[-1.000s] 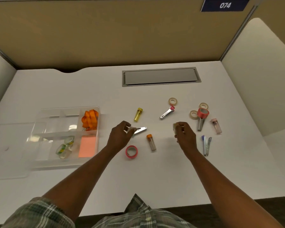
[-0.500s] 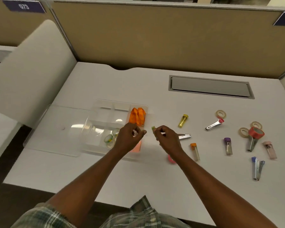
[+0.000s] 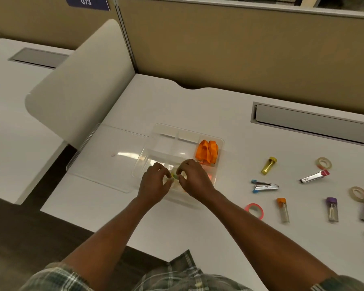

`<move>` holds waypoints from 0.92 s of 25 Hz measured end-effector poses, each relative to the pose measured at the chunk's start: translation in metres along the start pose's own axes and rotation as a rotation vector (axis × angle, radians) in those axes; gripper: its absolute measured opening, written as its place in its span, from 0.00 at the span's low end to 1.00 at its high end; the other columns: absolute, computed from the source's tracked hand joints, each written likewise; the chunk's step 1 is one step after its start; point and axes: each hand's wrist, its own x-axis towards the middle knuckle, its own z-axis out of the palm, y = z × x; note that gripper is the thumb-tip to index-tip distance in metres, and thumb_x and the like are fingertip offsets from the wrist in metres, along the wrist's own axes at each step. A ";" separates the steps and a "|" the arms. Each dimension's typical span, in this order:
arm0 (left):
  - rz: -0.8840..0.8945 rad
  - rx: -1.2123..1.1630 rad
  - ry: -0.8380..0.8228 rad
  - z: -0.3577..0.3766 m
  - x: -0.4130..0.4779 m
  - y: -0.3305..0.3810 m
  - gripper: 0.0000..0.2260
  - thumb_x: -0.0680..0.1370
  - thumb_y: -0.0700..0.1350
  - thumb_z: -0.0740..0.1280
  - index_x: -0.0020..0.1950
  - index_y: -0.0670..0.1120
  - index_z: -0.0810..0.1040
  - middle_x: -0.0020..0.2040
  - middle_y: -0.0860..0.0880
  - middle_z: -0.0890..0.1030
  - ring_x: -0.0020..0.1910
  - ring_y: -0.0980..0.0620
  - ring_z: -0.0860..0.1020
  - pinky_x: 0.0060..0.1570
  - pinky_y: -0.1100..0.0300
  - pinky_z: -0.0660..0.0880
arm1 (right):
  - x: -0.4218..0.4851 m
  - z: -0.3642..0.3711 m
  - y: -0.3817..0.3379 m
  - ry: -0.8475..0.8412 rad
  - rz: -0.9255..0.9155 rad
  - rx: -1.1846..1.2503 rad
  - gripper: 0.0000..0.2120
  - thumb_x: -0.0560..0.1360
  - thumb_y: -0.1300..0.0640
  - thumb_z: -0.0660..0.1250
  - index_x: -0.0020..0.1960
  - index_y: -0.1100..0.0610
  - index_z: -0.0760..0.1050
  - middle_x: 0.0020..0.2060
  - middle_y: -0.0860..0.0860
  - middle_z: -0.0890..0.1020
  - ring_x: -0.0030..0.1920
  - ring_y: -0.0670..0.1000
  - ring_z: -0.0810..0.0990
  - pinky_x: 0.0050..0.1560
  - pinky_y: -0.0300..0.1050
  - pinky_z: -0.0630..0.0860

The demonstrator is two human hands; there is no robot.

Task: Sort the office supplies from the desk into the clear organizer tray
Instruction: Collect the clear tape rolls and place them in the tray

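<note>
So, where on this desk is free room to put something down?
Free: the desk strip between organizer tray and yellow-capped tube; also the wide band before the cable hatch. Crowded: right of the staple remover.

Lit evenly from above, fairly bright, warm-toned. Threw only faint, soft shadows on the white desk (image 3: 198, 106). Flared in a white streak across the clear lid (image 3: 105, 164), left of the tray (image 3: 168, 128). Bowed the partition (image 3: 240, 49) edges at far left. Smeared fine detail everywhere; left the small yellow-green thing (image 3: 174, 176) between the left hand (image 3: 153, 183) and right hand (image 3: 195, 181) an indistinct blob
</note>
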 end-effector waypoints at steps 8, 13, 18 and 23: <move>0.025 0.105 -0.014 0.008 -0.002 -0.005 0.07 0.73 0.49 0.73 0.46 0.46 0.82 0.49 0.46 0.78 0.47 0.46 0.77 0.46 0.52 0.75 | 0.000 0.005 0.008 -0.003 -0.019 -0.112 0.08 0.77 0.56 0.67 0.54 0.56 0.81 0.55 0.53 0.80 0.53 0.52 0.76 0.50 0.44 0.75; 0.072 0.069 0.003 0.021 0.008 0.025 0.09 0.73 0.50 0.74 0.46 0.45 0.82 0.49 0.46 0.79 0.47 0.48 0.77 0.46 0.54 0.77 | -0.015 -0.019 0.024 0.049 -0.006 -0.122 0.08 0.77 0.53 0.68 0.54 0.54 0.80 0.56 0.51 0.80 0.56 0.51 0.76 0.50 0.44 0.76; 0.162 0.043 -0.010 0.043 0.017 0.081 0.08 0.73 0.50 0.73 0.46 0.46 0.81 0.51 0.46 0.80 0.49 0.48 0.78 0.47 0.54 0.77 | -0.041 -0.060 0.051 0.093 0.075 -0.124 0.10 0.77 0.52 0.68 0.57 0.54 0.79 0.59 0.51 0.79 0.58 0.51 0.76 0.53 0.44 0.76; 0.310 -0.005 -0.052 0.074 0.026 0.149 0.07 0.73 0.48 0.74 0.45 0.45 0.81 0.46 0.47 0.78 0.44 0.48 0.76 0.42 0.56 0.72 | -0.082 -0.115 0.101 0.148 0.146 -0.121 0.10 0.77 0.54 0.67 0.57 0.55 0.79 0.57 0.52 0.78 0.59 0.52 0.76 0.54 0.46 0.76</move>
